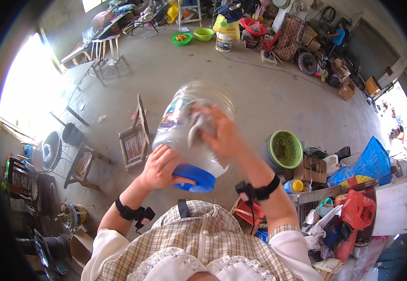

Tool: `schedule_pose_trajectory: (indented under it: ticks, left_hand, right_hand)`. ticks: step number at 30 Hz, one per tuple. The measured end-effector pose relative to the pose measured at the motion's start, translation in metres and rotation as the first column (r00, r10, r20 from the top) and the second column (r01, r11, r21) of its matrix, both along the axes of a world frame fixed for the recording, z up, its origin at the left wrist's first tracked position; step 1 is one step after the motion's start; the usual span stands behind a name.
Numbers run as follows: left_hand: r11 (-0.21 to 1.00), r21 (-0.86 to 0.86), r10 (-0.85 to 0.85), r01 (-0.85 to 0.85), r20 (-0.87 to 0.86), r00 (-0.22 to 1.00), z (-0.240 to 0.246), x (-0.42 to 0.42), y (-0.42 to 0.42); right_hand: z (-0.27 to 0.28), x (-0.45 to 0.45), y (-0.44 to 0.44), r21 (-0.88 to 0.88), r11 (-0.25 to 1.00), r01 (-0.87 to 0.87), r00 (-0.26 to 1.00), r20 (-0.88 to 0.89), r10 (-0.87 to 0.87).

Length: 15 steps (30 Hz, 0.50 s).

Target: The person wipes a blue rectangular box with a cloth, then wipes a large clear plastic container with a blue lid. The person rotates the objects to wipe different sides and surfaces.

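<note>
A large clear plastic jar point(210, 92) with a blue screw lid point(198, 182) is held up before me, tilted so that the lid is towards my body. My left hand point(164, 167) grips it at the lid end, thumb on the blue rim. In my right hand point(221, 130), blurred, is a grey cloth point(198, 121) pressed against the jar's side. A colourful printed label point(173, 112) shows on the jar to the left of the cloth, which hides part of it. Whitish streaks or cloudiness show on the plastic below the cloth.
A small wooden chair point(133, 144) stands left of the jar. On the right is a green plastic basket point(286, 149) in a bucket, beside a cluttered bench point(323, 191). A cable point(270, 66) crosses the concrete floor. A person point(338, 37) is at the far right.
</note>
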<state>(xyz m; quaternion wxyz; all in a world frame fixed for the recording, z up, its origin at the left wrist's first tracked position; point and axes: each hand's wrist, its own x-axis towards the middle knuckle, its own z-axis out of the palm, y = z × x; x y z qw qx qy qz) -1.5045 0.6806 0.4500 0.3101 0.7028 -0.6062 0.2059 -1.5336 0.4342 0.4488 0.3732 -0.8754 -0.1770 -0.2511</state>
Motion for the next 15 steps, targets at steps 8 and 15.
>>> schedule_pose_trajectory:
  ticks: [8, 15]
  left_hand:
    - [0.993, -0.056, -0.100, 0.105, 0.082, 0.992, 0.018, -0.013, 0.007]
    - [0.969, -0.135, -0.178, 0.208, 0.207, 0.962, 0.031, 0.008, 0.018]
  right_hand:
    - [-0.060, 0.019, -0.108, 0.720, 0.559, 0.411, 0.851, -0.522, 0.048]
    - [-0.076, 0.000, -0.108, 0.711, 0.697, 0.094, 0.993, -0.020, -0.114]
